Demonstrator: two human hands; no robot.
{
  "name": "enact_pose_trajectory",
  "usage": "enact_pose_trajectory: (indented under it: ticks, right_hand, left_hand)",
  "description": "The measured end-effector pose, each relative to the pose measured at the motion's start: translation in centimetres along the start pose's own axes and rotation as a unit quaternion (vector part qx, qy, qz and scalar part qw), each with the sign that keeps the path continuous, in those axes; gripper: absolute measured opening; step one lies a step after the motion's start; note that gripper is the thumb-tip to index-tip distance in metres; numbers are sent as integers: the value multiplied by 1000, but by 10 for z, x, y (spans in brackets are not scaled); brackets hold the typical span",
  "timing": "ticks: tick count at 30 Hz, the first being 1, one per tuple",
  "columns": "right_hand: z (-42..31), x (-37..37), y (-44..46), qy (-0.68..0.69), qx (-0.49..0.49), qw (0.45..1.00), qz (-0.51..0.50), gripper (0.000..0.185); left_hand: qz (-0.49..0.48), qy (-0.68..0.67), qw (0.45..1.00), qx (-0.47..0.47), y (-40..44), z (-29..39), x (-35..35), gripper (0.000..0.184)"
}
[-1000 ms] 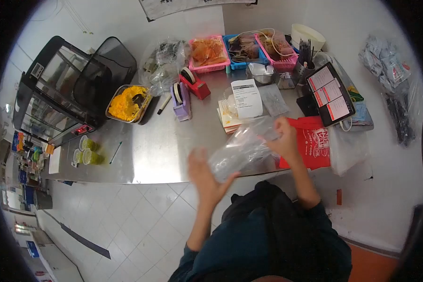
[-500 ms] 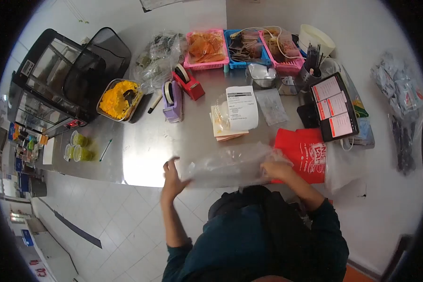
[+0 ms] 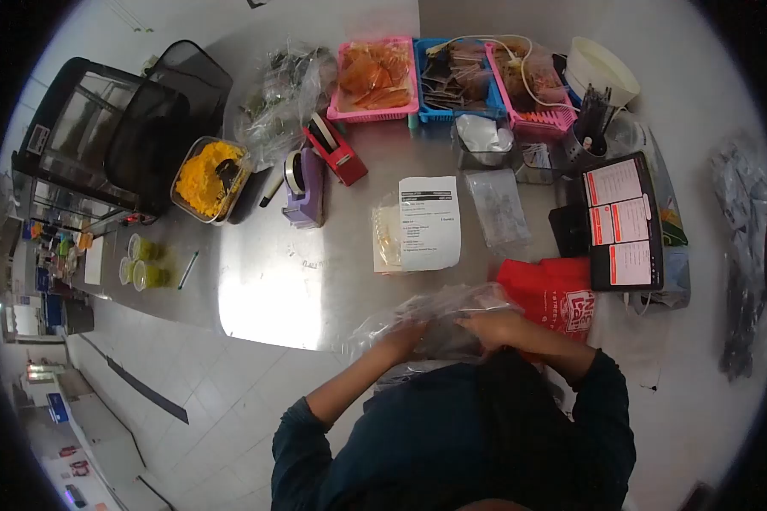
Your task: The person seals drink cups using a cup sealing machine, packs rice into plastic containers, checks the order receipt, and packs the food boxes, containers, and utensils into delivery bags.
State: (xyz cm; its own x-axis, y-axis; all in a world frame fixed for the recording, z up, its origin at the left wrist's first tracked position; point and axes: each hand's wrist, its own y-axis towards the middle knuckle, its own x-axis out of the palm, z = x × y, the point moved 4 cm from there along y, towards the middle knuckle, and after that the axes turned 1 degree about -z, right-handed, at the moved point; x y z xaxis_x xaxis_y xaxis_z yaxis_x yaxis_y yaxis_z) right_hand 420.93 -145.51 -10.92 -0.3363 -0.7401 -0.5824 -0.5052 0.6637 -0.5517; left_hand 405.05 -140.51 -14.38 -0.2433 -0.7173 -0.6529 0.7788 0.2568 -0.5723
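Note:
A crumpled clear plastic bag is bunched at the table's front edge, close to my body. My right hand grips the bag's right side with curled fingers. Under a fold of the film, my left hand reaches into or behind the bag from the left; its fingers are hidden. Just right of my right hand lies a red printed bag. Beyond the plastic, a printed receipt rests on a small stack of cream paper or packets.
Purple and red tape dispensers stand at mid-table. Left are a tub of yellow food and several cups of green contents. Pink and blue baskets line the back. A tablet stands right.
My left hand has moved right, from the bag's left end to under its film. The bag, stretched out before, is now bunched between both hands and nearer my body.

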Motion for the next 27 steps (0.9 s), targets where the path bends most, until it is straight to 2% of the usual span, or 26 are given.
enact_pose_trajectory:
  ticks: [1,4,7,9,11,12,13,14,15,16,17,18,20,22,23,24,26,27]
  right_hand:
    - [-1,-3,-3,24,13,1000,-13,73]
    - [10,0,-6,160,120,980,7,53]
    - [9,-28,-39,92,165,981,45,35]
    - [16,-57,-87,21,154,979,135,28]
    - [7,-99,-166,45,83,978,186,23]
    - [14,-105,-208,35,18,953,299,18]
    - [10,-115,-252,-13,82,925,371,13]
    - [22,-115,-297,116,61,880,456,10]
    - [26,-113,-337,83,206,808,546,12]
    - [40,-110,-373,56,309,733,603,17]
    - [56,-106,-388,11,379,687,620,21]
    - [79,-101,-397,-34,445,637,629,25]
    - [175,-64,-399,-269,400,709,515,31]
    - [233,-42,-379,-141,548,681,465,30]
    - [222,-49,-368,-113,595,680,414,31]
    - [207,-61,-354,-84,639,674,363,33]
    - [188,-71,-337,-86,526,715,452,30]
    - [176,-73,-336,-77,502,711,487,29]
  left_hand:
    - [-22,5,1000,-22,0,2,-1,77]
    - [-5,-67,997,48,-5,11,-19,69]
    - [43,-197,968,152,-22,38,-56,58]
    - [58,-243,941,230,-45,67,-88,47]
    - [56,-302,901,305,-64,85,-114,41]
    - [47,-336,878,338,-71,88,-126,41]
    - [39,-370,853,367,-74,90,-133,40]
    - [74,-422,811,399,-74,88,-138,40]
    - [107,-474,765,423,-73,85,-140,39]
    - [136,-512,733,426,-66,83,-140,40]
    - [139,-517,743,402,-56,85,-141,39]
    - [123,-508,773,360,-37,86,-136,38]
    - [55,-460,872,157,10,95,-112,40]
    - [149,-250,945,152,41,108,-85,45]
    - [219,-112,946,209,47,118,-74,48]
    - [287,27,921,263,50,129,-66,51]
    - [292,114,900,303,55,143,-49,54]
    - [295,156,886,322,55,144,-43,55]
